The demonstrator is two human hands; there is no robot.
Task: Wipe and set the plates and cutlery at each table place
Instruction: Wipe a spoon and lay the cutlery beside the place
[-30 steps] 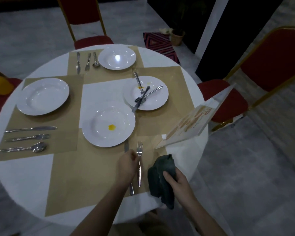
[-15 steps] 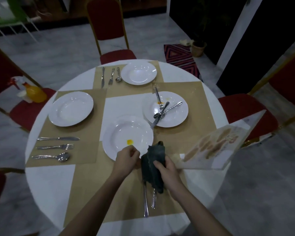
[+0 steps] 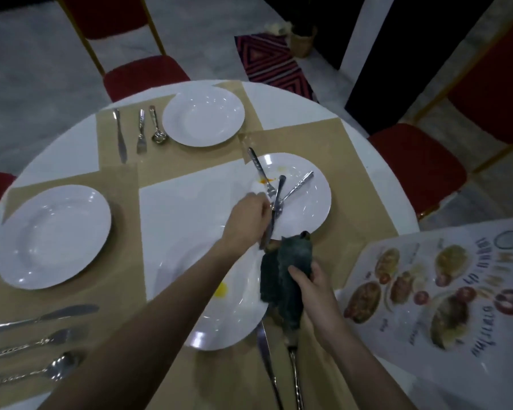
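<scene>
Your left hand (image 3: 249,216), frame centre, grips a knife (image 3: 274,213) over the stained plate (image 3: 308,199). The knife's long axis runs near vertical in frame, one end pointing at the top edge, the other down toward the cloth (image 3: 288,276). Your right hand (image 3: 311,287), lower right of centre, clutches that dark cloth over the near plate (image 3: 219,315). A fork (image 3: 261,173) and spoon (image 3: 296,186) lie crossed on the stained plate.

A restaurant dining room — laid round table (image 3: 353,119), photo menu (image 3: 427,291), red banquet chairs (image 3: 421,161).
</scene>
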